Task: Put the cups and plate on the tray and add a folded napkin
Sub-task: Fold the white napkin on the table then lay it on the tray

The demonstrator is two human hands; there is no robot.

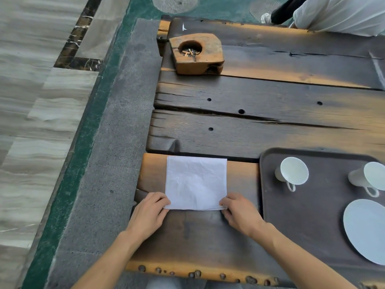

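White napkin lies flat and square on the dark wooden surface, just left of the tray and not on it. I have my left hand pinching its near-left corner and my right hand pinching its near-right corner, fingers curled down onto the cloth edge, so both hands are closed on the napkin and carry nothing else. Over on the tray the 2 cups stand apart along the far side, handles towards me, and the plate sits nearer, partly cut off by the frame edge. By my reading the crockery part is done and I am on the folding step. The near edge looks thick, as if layered, but I cannot tell how many folds are in it. The next move, I judge, calls for lifting both near corners together, carrying them over to meet the far edge squarely, then pressing the crease flat before moving the cloth right onto a bare patch of tray between the cups and plate. The wooden ashtray at the far end is well clear of that path.
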